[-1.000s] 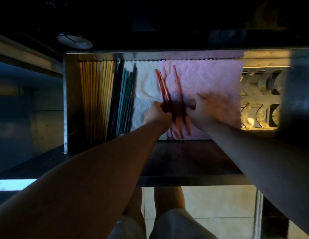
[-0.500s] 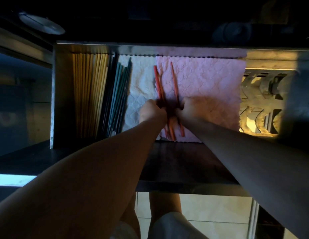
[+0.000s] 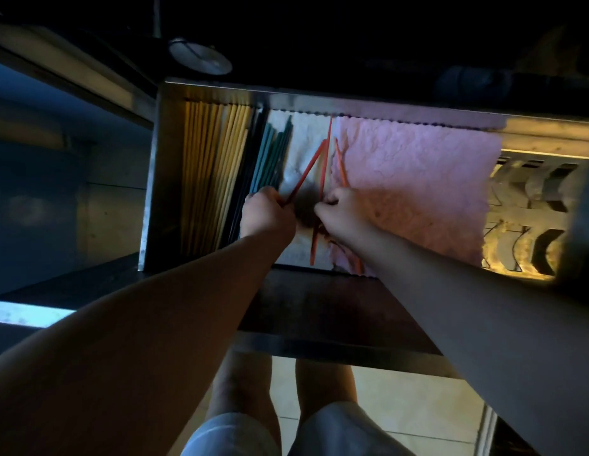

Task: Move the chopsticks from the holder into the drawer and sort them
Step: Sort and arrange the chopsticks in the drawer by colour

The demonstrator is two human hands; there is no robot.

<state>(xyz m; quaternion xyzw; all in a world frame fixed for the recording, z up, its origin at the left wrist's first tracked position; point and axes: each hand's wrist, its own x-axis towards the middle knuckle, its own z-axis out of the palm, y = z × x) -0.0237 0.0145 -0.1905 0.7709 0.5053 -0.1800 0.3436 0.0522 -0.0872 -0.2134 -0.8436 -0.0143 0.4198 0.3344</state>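
Head view: left hand [image 3: 267, 213] closed, grip pinching one red chopstick [image 3: 305, 174] slanting away toward the drawer's [image 3: 220, 93] back. Right hand [image 3: 344, 213] just beside, fingers curled, grip on more red chopsticks [image 3: 323, 166] fanned over white liner [image 3: 303, 133] and pink liner [image 3: 418, 179]. Left of the left grip: teal chopsticks [image 3: 268, 159], then dark ones, then yellow chopsticks [image 3: 211, 172], all lined up lengthwise.

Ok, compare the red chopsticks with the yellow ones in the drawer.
The red chopsticks are splayed and crossing; the yellow chopsticks lie parallel in a tight row. Red are in both hands, mid-drawer on the cloths; yellow rest untouched at the left wall. Red are few; yellow many. Both sit inside the drawer.
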